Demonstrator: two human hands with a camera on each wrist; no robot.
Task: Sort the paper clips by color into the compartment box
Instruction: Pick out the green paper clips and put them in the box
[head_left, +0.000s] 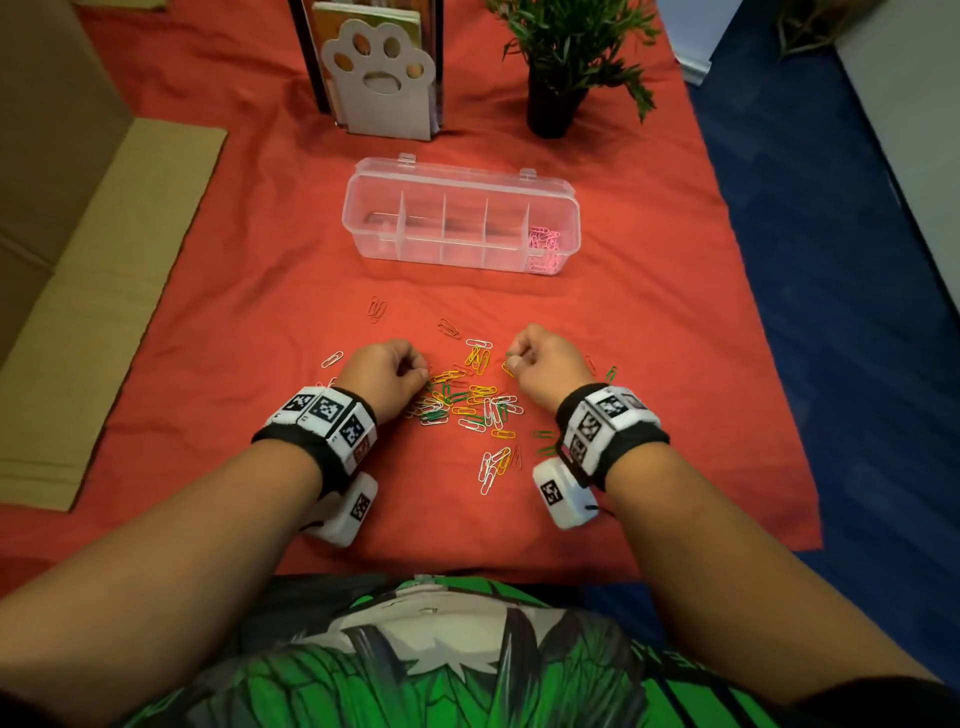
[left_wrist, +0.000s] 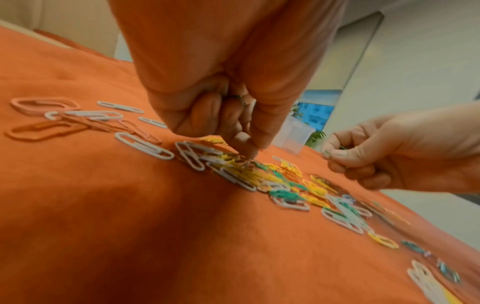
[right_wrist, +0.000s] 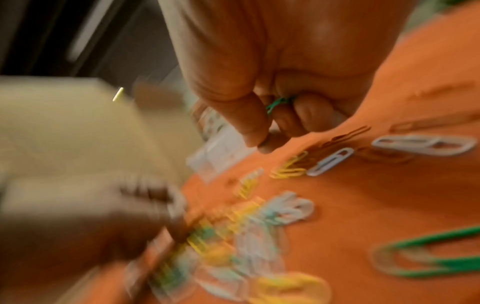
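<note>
On orange cloth-covered bench (head_left: 649, 322): loose heap of wire paper clips (head_left: 470, 402). Left hand (head_left: 387, 371) pinches into heap; right hand (head_left: 540, 358) pinches green clip (right_wrist: 276, 103). Clear plastic compartment box (head_left: 460, 218) beyond, pink clips (head_left: 544, 244) in rightmost cell.

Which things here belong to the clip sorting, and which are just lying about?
Job: loose clips, box, pink clips in its rightmost compartment, left hand, right hand holding green clips.
Lying about: plant, paw bookend, cardboard.
</note>
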